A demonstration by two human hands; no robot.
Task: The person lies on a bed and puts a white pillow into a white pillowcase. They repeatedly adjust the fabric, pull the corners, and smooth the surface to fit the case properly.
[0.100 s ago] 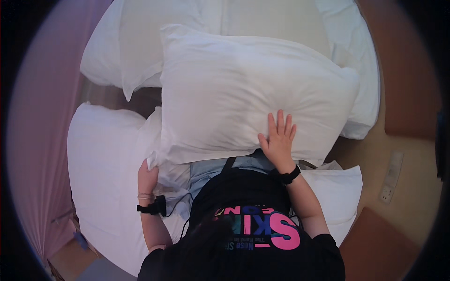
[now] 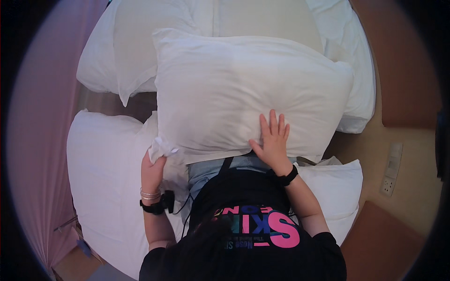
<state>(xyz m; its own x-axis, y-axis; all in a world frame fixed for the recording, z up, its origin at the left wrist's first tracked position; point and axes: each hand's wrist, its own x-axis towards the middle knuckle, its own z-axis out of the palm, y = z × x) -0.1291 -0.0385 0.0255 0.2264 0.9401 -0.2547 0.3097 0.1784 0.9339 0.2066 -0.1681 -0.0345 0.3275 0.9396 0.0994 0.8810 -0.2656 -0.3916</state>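
Note:
A large white pillow [image 2: 211, 93] in a smooth pillowcase lies across the front of my body, with creases around the place where I press it. My right hand [image 2: 274, 143] rests flat on its near right part, fingers spread and stretched out. At the near left corner, my left hand [image 2: 152, 171] is closed on a bunched piece of the white pillowcase [image 2: 162, 146]. That fabric sticks up above the thumb. The fingertips of this hand are partly hidden. Both wrists carry black bands.
Beyond the pillow lies a bed with white bedding [image 2: 267, 18] and another white pillow [image 2: 150, 42]. White bedding [image 2: 103, 178] spreads at my left, beside a pink curtain [image 2: 42, 140]. To the right are a wall socket panel [image 2: 392, 168] and brown panels [image 2: 403, 70].
My left hand has shifted slightly right with the bunched fabric, which now stands up more. The pillow and my right hand have moved slightly left in the view.

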